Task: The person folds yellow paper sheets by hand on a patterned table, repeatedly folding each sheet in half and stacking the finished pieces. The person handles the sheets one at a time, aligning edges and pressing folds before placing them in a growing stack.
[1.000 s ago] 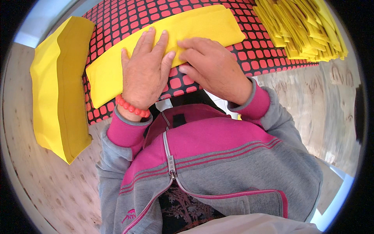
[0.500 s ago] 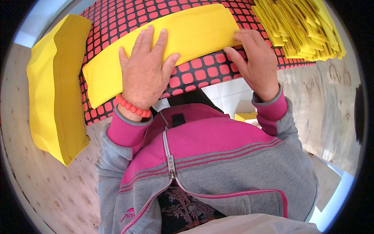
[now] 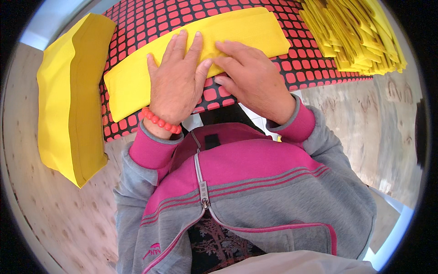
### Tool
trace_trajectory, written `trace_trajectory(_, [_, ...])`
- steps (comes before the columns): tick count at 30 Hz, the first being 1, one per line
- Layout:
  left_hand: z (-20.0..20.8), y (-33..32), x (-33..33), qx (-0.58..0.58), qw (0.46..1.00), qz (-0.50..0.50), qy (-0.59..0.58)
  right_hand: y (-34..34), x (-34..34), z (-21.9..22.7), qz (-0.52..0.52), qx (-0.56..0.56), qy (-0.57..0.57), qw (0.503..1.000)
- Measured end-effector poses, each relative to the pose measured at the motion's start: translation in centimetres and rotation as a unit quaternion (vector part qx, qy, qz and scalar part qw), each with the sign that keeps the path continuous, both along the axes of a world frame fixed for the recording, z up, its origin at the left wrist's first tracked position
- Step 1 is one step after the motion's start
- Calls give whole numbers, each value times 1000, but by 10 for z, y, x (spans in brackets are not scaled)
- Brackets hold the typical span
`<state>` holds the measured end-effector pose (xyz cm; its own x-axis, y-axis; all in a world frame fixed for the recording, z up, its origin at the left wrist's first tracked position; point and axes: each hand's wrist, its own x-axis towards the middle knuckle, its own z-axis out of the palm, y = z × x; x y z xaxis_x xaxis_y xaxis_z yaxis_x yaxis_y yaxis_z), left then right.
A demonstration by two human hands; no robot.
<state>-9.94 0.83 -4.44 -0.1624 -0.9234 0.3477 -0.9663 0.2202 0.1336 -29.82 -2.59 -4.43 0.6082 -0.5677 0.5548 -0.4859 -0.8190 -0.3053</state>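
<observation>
A long folded strip of yellow fabric (image 3: 255, 34) lies slantwise in front of me on a red-and-black checked surface (image 3: 150, 18). My left hand (image 3: 175, 77) rests flat on its middle with the fingers spread. Beside it, my right hand (image 3: 255, 75) touches the strip near its middle, fingers apart and slightly bent, the thumb by the near edge. Neither hand grasps anything. Part of the strip is hidden under my hands.
Another yellow fabric piece (image 3: 77, 100), larger and folded, hangs over the left edge of the checked surface onto pale wood (image 3: 59, 205). A thick pile of folded yellow pieces (image 3: 356, 36) lies at the far right. More wooden board (image 3: 374, 118) extends on the right.
My right hand has moved left from the strip's right end to its middle, close to my left hand. The left hand stays spread on the fabric.
</observation>
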Motion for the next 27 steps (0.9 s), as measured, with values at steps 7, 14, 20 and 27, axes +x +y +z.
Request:
trace_trajectory(7, [-1, 2, -3, -14, 999, 5, -28, -5, -44, 9, -61, 10, 3, 998])
trace_trajectory(14, [-4, 2, -2, -24, 999, -4, -21, -11, -67, 30, -81, 98, 16, 992])
trace_trajectory(20, [-11, 5, -2, -39, 999, 17, 20, -72, -28, 14, -28, -64, 3, 998])
trace_trajectory(27, [-5, 39, 7, -52, 997, 33, 36, -107, -7, -15, 57, 19, 87, 994])
